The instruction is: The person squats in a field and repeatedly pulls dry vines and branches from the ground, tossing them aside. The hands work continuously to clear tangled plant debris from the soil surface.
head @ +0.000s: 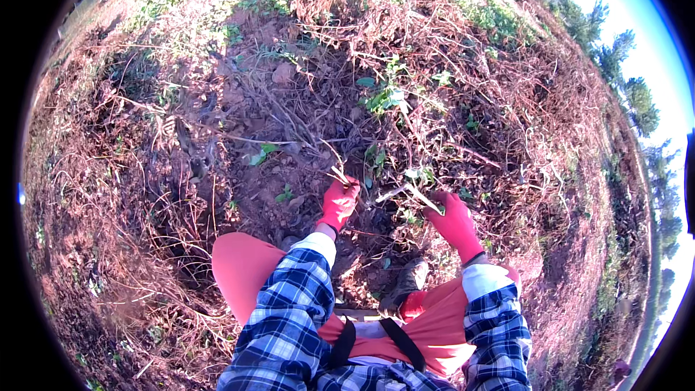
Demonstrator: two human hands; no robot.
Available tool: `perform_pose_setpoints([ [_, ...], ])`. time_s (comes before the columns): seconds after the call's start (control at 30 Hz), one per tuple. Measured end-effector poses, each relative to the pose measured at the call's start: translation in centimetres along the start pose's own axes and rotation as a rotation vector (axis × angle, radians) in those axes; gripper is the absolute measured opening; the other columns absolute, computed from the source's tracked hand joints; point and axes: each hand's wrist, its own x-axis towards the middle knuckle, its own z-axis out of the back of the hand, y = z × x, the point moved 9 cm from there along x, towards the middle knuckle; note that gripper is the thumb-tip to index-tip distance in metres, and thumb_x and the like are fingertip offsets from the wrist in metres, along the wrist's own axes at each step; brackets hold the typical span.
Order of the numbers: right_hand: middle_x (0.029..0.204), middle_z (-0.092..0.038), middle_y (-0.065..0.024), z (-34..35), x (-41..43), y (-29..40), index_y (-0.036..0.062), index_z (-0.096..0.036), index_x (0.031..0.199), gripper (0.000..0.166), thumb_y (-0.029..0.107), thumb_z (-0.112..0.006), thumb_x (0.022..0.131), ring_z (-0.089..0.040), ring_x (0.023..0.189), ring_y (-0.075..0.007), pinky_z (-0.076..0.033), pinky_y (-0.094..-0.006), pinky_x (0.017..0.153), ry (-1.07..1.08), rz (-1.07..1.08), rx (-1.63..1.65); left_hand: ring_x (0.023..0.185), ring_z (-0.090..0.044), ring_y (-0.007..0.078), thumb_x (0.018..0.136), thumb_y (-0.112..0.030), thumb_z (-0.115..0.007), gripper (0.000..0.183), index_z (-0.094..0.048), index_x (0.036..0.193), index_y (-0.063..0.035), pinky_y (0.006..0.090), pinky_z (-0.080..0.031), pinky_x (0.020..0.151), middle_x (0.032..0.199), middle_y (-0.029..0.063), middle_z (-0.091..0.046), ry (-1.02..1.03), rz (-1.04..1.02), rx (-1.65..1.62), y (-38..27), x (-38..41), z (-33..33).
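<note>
My left hand (341,203), in a red glove, is closed around a short bundle of dry stems (340,172) low over bare soil. Their broken ends stick out above the fingers. To its right, my right hand (455,224), gloved in red too, grips the lower end of a pale forked stick (417,193). The fork's tip points left, towards the left hand, across a gap. Green-leaved shoots (385,99) grow among dry vines beyond the hands. My right shoe (406,282) stands on the soil just below them.
Dry brown vines (488,87) lie tangled over the ground on the right, and more dead stems (174,239) are on the left. A reddish clod (283,73) lies ahead. My bent knee (244,269) is beside the left forearm. Trees (613,57) line the field's far right edge.
</note>
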Motion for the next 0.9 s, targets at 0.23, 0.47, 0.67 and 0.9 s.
perform_pose_setpoints([
  [0.23, 0.098, -0.061, -0.0091, 0.2, -5.3, 5.4, 0.0029, -0.058, 0.107, 0.04, 0.026, -0.068, 0.076, -0.059, 0.091, -0.0184, -0.046, -0.0314, 0.082, 0.045, -0.023, 0.416, 0.083, -0.058, 0.0418, 0.084, -0.027, -0.047, 0.027, -0.054, 0.096, -0.0032, 0.0458, -0.047, 0.069, 0.087, 0.0232, -0.061, -0.043, 0.05, 0.701, -0.2, -2.1, 4.2],
  [0.47, 0.099, -0.062, -0.0102, -0.3, -10.6, 14.7, -0.0021, -0.054, 0.109, 0.036, 0.013, -0.066, 0.078, -0.059, 0.094, -0.0173, -0.046, -0.0289, 0.083, 0.152, 0.004, 0.624, 0.085, -0.058, 0.0424, 0.087, -0.028, -0.046, 0.027, -0.051, 0.098, -0.0037, 0.047, -0.047, 0.071, 0.089, 0.0262, -0.06, 0.013, 0.139, 0.623, 6.8, -1.4, 7.7],
  [0.67, 0.095, -0.061, -0.0066, -4.1, -10.1, 14.1, -0.0011, -0.054, 0.109, 0.03, 0.009, -0.062, 0.082, -0.057, 0.087, -0.0104, -0.047, -0.0251, 0.076, 0.184, -0.121, 0.879, 0.067, -0.061, 0.0309, 0.089, -0.026, -0.047, 0.025, -0.047, 0.1, -0.0035, 0.0396, -0.05, 0.057, 0.076, 0.0159, -0.06, 0.138, 0.319, 0.298, 6.3, -3.9, 3.4],
  [0.9, 0.088, -0.059, -0.0068, -6.3, -8.2, 11.4, -0.0051, -0.056, 0.1, 0.02, 0.008, -0.054, 0.085, -0.056, 0.08, -0.0126, -0.046, -0.0258, 0.075, 0.034, -0.188, 1.056, 0.094, -0.057, 0.0425, 0.089, -0.027, -0.042, 0.032, -0.04, 0.11, -0.0032, 0.0468, -0.045, 0.079, 0.102, 0.0259, -0.058, 0.087, 0.371, 0.833, 9.2, -4.3, 2.8],
])
